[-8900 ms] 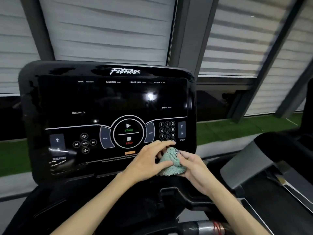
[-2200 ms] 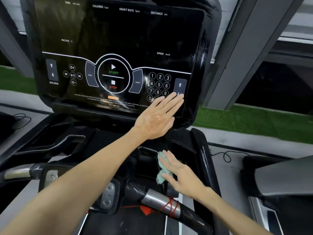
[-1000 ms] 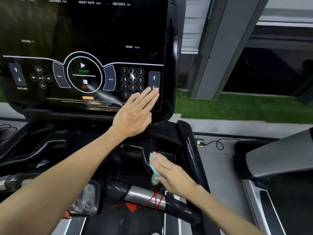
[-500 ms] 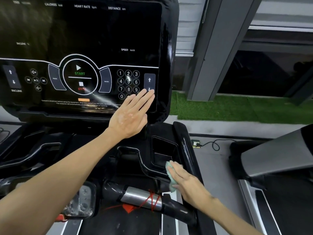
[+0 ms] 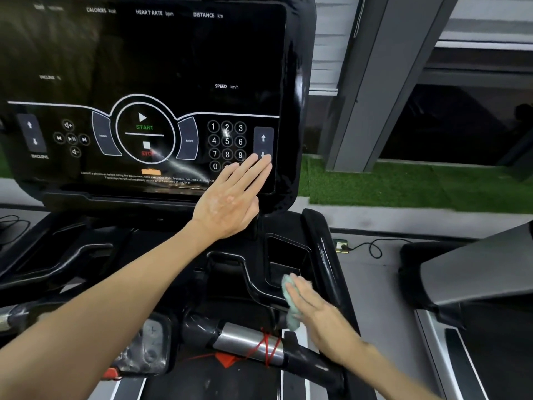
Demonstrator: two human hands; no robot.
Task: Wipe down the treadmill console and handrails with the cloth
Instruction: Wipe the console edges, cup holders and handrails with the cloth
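While the flat left hand is rested on the glossy black treadmill console, the crumpled pale green cloth is pressed beneath the straight-fingered right hand, just left of the long black side rail.

Left hand flat on console, right hand on cloth

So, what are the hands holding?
Nothing is gripped: the right hand presses down on the pale green cloth; the left hand lies flat on the black console.
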